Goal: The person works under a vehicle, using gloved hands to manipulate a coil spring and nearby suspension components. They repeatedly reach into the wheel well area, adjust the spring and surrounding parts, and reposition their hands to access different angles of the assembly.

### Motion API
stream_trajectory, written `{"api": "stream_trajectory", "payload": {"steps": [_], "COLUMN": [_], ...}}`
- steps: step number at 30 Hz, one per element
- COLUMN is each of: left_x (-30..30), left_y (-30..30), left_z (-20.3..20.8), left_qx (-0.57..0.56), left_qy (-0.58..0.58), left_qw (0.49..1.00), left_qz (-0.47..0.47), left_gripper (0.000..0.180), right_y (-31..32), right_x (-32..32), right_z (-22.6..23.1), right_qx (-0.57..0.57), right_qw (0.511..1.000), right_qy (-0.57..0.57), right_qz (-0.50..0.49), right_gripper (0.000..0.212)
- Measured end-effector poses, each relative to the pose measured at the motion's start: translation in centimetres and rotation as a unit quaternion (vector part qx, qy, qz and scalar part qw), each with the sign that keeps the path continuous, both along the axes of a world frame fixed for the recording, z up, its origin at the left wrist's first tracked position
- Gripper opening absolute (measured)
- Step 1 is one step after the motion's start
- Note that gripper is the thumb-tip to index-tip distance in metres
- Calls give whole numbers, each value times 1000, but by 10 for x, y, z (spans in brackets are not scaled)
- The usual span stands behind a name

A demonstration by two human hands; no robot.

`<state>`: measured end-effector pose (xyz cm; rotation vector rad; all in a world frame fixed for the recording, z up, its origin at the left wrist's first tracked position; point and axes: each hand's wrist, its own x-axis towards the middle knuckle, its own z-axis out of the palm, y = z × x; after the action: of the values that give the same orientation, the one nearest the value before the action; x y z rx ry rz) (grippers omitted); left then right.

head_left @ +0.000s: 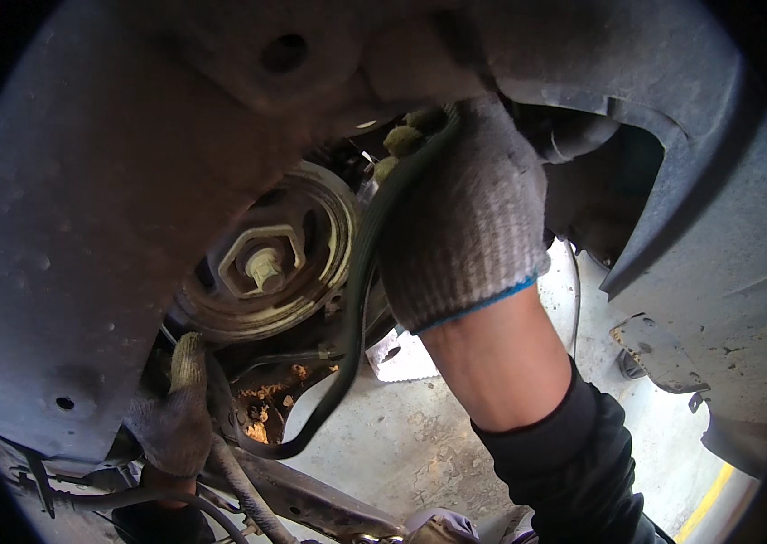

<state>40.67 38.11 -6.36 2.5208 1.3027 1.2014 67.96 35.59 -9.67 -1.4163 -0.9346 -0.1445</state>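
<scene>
My right hand (465, 204), in a grey knit glove with yellowish fingertips and a blue cuff edge, reaches up behind the metal edge. Its fingers curl around a black ribbed drive belt (363, 263), which hangs in a slack loop below. To the left is a round crank pulley (306, 299) with a hex bolt (265, 270) at its centre. At the lower left, my gloved left hand (175, 422) holds one finger straight up by the pulley's lower rim; its other fingers are hidden by the panel.
A dusty dark panel (84, 227) covers the left and top. The curved wheel-arch liner (718, 236) stands at the right, with a loose bracket (660, 349) beneath it. A metal beam (311, 499) and a hose (252, 494) cross below. The pale floor (419, 444) shows underneath.
</scene>
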Motion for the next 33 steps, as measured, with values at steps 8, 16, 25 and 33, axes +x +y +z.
{"api": "stream_trajectory", "payload": {"steps": [8,16,25,33], "left_x": [4,9,-2,-3], "left_y": [1,-7,6,9], "left_z": [1,12,-2,1], "left_qx": [34,-106,-16,56], "left_qy": [26,7,10,83], "left_qw": [999,993,1000,995], "left_qz": [-2,41,9,2], "left_gripper": [55,57,59,59], "right_y": [-7,-9,-8,-5], "right_x": [2,11,13,3], "right_z": [9,15,6,-1], "right_qx": [-2,79,23,-11], "right_qw": [998,939,993,977], "right_qy": [-50,234,-95,-139], "right_qz": [-44,240,-61,-162], "right_gripper": [33,20,20,21]}}
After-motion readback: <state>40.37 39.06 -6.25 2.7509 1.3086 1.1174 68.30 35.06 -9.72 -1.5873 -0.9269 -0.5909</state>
